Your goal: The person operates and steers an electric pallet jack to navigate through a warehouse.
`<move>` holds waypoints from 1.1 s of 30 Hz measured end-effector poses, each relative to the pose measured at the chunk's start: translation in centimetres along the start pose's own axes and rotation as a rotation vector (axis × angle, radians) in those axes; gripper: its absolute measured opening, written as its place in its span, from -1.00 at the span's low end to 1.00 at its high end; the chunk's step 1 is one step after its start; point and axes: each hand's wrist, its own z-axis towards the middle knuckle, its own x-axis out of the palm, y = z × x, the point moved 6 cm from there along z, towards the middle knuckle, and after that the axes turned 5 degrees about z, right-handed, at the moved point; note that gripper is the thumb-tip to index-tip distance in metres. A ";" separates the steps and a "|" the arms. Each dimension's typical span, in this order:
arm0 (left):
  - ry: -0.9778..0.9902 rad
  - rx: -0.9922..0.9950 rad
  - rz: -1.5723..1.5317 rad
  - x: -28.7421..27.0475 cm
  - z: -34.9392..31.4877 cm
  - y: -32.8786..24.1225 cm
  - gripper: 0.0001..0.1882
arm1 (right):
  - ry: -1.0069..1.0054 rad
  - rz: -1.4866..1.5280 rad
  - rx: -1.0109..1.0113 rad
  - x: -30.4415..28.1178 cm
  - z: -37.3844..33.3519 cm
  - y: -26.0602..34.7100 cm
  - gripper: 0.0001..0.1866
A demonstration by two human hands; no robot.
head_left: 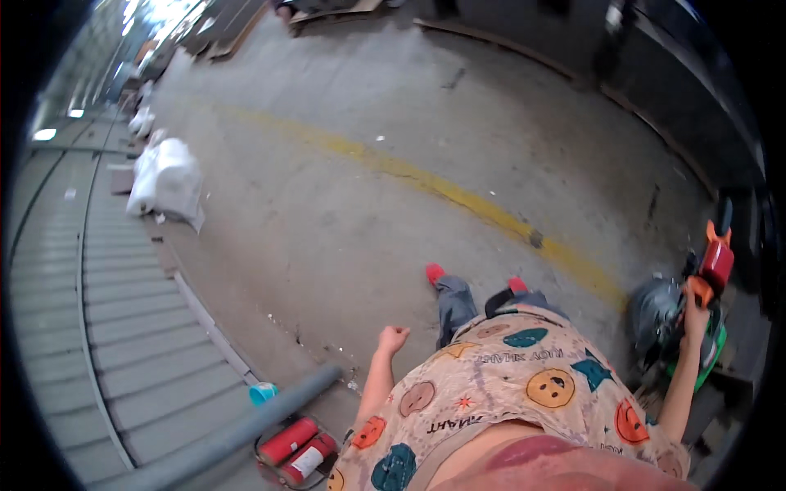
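Note:
My right hand [696, 315] is out at the far right, its fingers wrapped round the orange grip of a red-and-orange hand tool [717, 263] with a dark end pointing away. The tool's exact kind is not clear. Just below and left of it are a grey plastic bag [652, 315] and a green rim [714, 360], perhaps of a bin. My left hand [394, 338] hangs beside my body above the floor, fingers curled in, with nothing showing in them.
A yellow line [426, 182] crosses the concrete floor. At left, a white plastic-wrapped bundle [173, 176] stands by the ribbed wall [147, 327]. Near my left are a grey pipe [270, 412], a turquoise tub [262, 394] and red fire extinguishers [288, 440]. Dark stacks [524, 37] line the far side.

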 end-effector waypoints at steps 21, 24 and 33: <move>-0.217 0.353 -0.178 -35.3 7.9 -5.8 -0.60 | -0.081 -0.123 -0.122 7.7 -10.4 26.4 -0.43; -0.212 0.441 -0.145 -40.4 10.7 -9.2 -0.62 | -0.066 -0.117 -0.147 13.5 -11.8 28.9 -0.42; -0.195 0.502 -0.064 -51.7 20.0 -2.2 -0.66 | -0.088 -0.061 -0.150 28.6 -15.6 35.2 -0.42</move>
